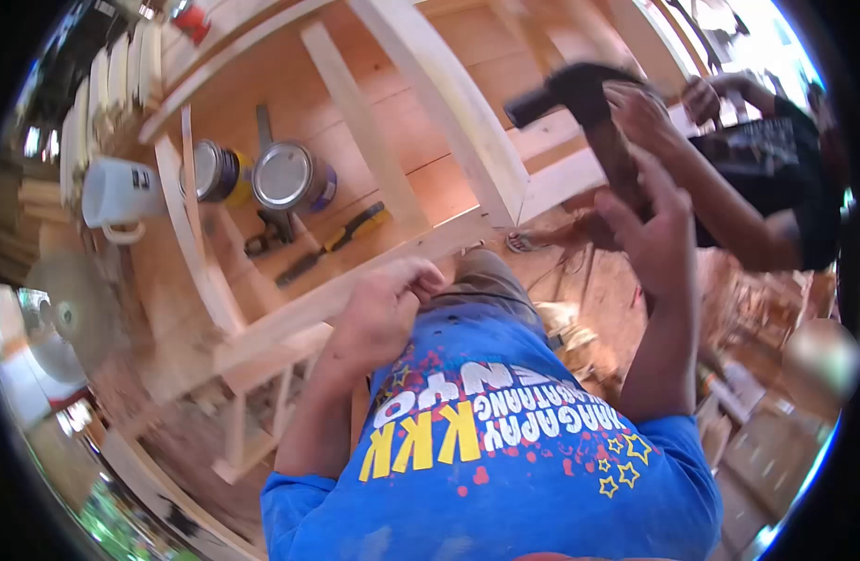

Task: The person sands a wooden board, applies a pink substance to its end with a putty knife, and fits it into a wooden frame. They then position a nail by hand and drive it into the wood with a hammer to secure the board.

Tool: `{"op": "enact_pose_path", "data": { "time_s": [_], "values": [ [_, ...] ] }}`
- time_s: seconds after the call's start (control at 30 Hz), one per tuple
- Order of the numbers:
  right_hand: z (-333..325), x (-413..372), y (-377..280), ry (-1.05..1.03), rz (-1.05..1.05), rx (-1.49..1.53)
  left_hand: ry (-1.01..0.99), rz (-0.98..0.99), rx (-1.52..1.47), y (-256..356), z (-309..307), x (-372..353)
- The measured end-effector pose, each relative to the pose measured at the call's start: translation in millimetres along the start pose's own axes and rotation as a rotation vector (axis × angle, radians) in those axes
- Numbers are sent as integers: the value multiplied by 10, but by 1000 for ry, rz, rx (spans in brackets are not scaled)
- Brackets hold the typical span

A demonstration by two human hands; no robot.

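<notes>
My left hand (388, 304) is closed, its fingers curled together by the near rail of a pale wooden frame (467, 122), above my lap. Whatever its fingers hold is hidden. On the right, my raised right hand (652, 220) has its thumb and fingers on either side of the dark handle of a hammer (580, 93). The black hammer head is over the frame's corner, blurred. Another person's hand (643, 117) overlaps the hammer close to its head in this view.
Two metal cans (285, 176) and a yellow-and-black tool (332, 245) lie within the frame. Left of it stand a whitish mug (121, 192) and a round fan (70, 313). A person in a dark shirt (757, 164) is at the right. Wood scraps (566, 337) litter the floor.
</notes>
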State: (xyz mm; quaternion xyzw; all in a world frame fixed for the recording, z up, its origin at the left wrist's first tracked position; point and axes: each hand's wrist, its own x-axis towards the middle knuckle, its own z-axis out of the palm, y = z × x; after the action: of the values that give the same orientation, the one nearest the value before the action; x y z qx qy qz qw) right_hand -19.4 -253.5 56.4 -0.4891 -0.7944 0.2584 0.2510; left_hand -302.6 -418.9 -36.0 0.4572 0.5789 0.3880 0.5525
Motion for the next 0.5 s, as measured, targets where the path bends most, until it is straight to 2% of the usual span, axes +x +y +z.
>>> {"op": "enact_pose_path", "data": {
  "time_s": [0.1,0.17,0.23,0.3,0.33,0.4,0.5],
  "values": [
    [251,-931,-35,128,463,371,-270,148,285,218,-116,19],
    [388,-1474,73,104,652,413,-317,285,365,249,-140,153],
    [542,-1851,18,176,724,396,-312,359,358,369,-134,261],
    [760,-2183,27,244,761,386,-285,337,375,568,-103,362],
    [896,-2341,59,315,693,365,-267,333,342,645,-60,398],
    [1017,-2594,-20,348,747,402,-219,308,324,793,37,439],
    [1197,-2932,-120,381,849,523,-137,299,134,1058,235,486]
  ]
}}
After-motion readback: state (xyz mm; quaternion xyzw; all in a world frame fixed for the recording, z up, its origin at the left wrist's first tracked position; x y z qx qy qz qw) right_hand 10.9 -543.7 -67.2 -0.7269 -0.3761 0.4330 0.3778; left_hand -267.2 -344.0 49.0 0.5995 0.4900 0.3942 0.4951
